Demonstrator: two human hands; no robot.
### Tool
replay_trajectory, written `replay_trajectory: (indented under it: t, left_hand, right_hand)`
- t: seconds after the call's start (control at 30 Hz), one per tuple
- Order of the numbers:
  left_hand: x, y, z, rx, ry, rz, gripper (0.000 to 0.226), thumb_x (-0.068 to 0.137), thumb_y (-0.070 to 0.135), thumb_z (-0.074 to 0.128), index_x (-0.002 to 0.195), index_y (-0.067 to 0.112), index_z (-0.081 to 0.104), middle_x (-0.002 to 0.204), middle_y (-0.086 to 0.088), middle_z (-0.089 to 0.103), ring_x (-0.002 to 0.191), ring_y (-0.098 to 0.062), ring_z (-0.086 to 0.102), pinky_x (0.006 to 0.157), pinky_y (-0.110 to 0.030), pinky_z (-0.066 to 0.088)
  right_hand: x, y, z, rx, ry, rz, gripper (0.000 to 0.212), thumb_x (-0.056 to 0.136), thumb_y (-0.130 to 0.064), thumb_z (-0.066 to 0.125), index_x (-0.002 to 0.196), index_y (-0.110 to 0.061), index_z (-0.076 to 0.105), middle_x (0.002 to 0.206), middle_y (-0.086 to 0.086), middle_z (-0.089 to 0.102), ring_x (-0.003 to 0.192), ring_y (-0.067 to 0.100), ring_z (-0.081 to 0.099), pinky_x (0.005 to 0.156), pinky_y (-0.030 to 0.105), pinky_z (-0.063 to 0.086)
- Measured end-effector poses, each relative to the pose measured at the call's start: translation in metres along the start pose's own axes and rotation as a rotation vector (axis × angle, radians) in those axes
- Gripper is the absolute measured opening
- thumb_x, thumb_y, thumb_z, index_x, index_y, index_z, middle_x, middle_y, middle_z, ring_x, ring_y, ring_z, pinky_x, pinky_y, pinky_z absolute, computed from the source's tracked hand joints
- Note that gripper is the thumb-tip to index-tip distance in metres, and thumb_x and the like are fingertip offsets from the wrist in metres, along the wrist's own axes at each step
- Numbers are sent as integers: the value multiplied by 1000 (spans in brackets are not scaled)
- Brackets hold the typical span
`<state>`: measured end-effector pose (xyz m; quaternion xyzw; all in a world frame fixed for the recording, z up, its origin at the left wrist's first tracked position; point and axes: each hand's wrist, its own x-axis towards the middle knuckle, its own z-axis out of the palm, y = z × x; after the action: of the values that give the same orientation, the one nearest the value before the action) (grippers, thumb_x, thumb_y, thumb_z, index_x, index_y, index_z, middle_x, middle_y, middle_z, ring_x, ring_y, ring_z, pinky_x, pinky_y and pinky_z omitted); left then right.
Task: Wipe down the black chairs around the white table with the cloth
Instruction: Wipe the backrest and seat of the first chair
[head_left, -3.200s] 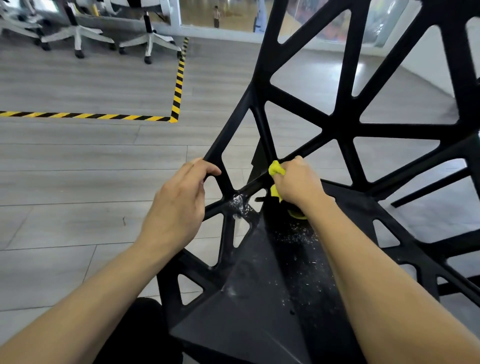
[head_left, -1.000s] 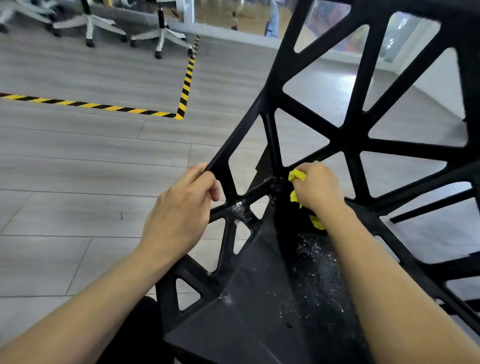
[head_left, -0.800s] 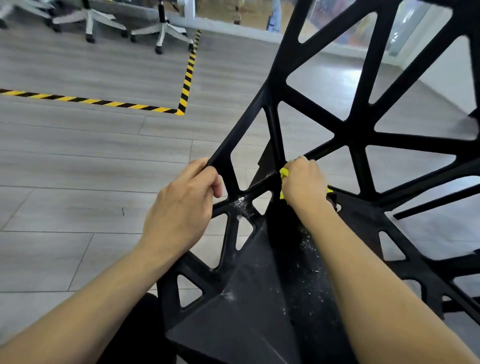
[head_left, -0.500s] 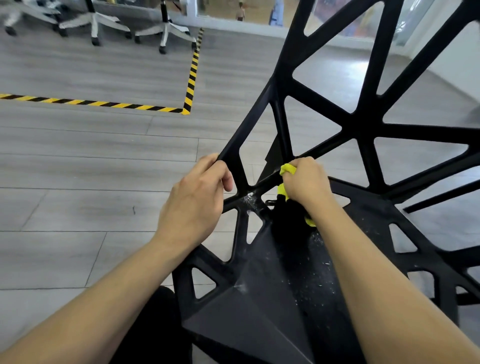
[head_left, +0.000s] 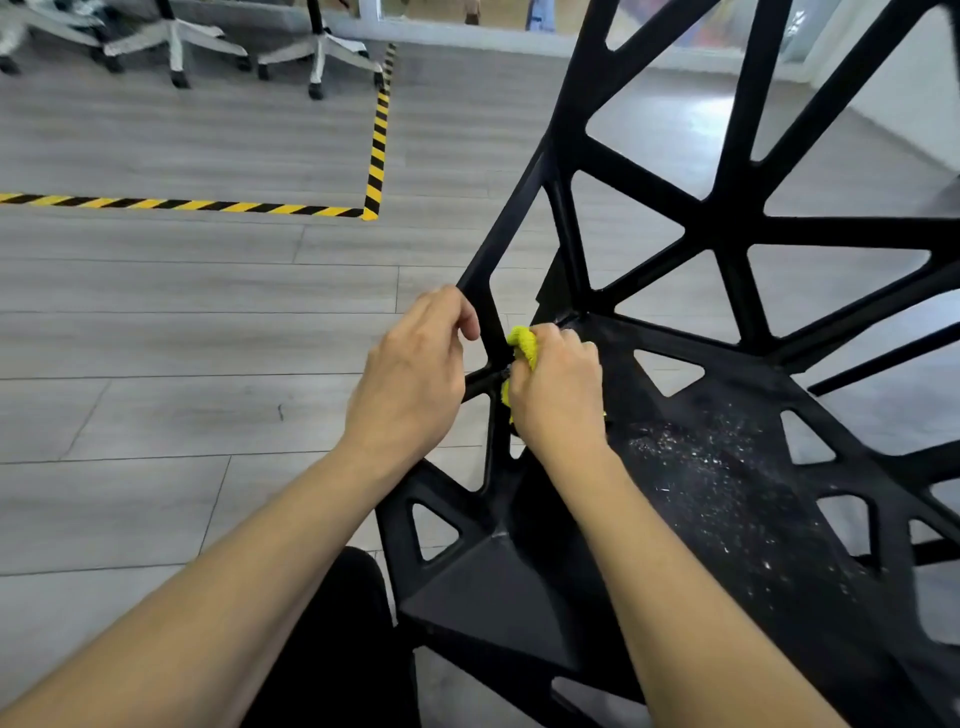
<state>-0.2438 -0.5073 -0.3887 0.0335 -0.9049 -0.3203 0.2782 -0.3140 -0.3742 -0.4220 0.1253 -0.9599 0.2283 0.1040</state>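
Observation:
A black chair (head_left: 727, 234) with an open lattice of triangular struts fills the right half of the view. Its seat carries white specks of dust at the centre right. My left hand (head_left: 410, 374) grips the chair's left edge strut, fingers curled round it. My right hand (head_left: 556, 389) holds a bunched yellow cloth (head_left: 521, 343) and presses it against the strut joint where the left edge meets the seat. Most of the cloth is hidden under my fingers. The two hands sit close together. No white table is in view.
Grey plank floor spreads to the left. Yellow-and-black hazard tape (head_left: 374, 156) marks a corner on it. White office-chair bases on castors (head_left: 317, 57) stand at the far top left. A dark trouser leg (head_left: 332, 649) shows at the bottom.
My right hand with the cloth has slid left from the seat's back joint to the left edge strut, beside my left hand. My left hand keeps its grip on the edge.

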Motion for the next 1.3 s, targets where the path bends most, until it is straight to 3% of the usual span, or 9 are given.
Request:
replay_trajectory:
  t: [0.1,0.2,0.3,0.4,0.53,0.67,0.8,1.07,1.3]
  left_hand:
    - [1,1,0,10,2,7,24,95,2,42,95,25,49,96,10,57,76,-20,52,67,-47,47]
    - [2,2,0,29,9,-5,23,96,2,43,95,25,50,95,9,58,75,-20,52,66,-47,46]
    - [1,2,-5,-13,-27,-41,22,98,5,42,95,26,49,89,10,59,74,-21,57,69,-48,48]
    - [1,4,-17,-74,-132,-98,24,101,7,39,105,29,50,85,9,61,79,-18,63,73,-47,50]
    - [-24,1,-25,-13,-175,-26,34,101,6,38,126,28,46,140,10,51,100,-18,62,79,-40,51]
    - [-40,-2,-16,-28,-54,-83,36,103,11,38,131,31,46,102,24,51,79,-12,57,70,-44,56]
    - [-37,-2,-12,3,-11,-65,36,101,9,39,128,30,50,98,24,48,73,-10,58,65,-44,55]
    - [-28,-2,-2,34,39,-68,32,101,7,41,122,28,53,87,19,47,67,-9,54,60,-38,50]
    - [-10,-6,9,94,47,-59,30,98,4,43,119,22,54,98,12,58,74,-13,46,62,-34,34]
  right_hand:
    - [-26,-12,-14,146,-24,30,23,95,-25,53,115,-14,59,102,6,62,100,30,50,89,42,42]
    - [-57,-22,-19,182,-13,-121,24,90,-23,59,113,-19,61,98,0,64,96,25,50,85,42,44]
    - [-52,-11,-11,45,28,-205,23,83,-19,64,106,-19,64,92,1,63,90,26,52,76,41,42]
    - [-16,16,-2,-166,96,-66,18,83,-15,63,100,-15,62,94,7,64,93,32,54,74,43,40]
    - [14,34,-4,-151,46,13,20,90,-19,56,109,-14,62,102,7,64,101,30,51,82,41,39]
    - [-12,14,-6,-151,42,-140,21,82,-14,62,103,-15,67,94,4,63,95,30,52,76,40,36]
    - [-33,13,-1,-145,114,-265,22,75,-10,69,96,-15,68,87,2,63,91,31,55,72,41,41]
    - [64,52,3,-232,78,22,21,91,-11,54,110,-13,63,107,7,63,109,32,51,88,47,40]
    - [21,10,-4,81,15,-16,28,93,-18,52,119,-11,61,107,13,61,101,35,51,86,45,43]
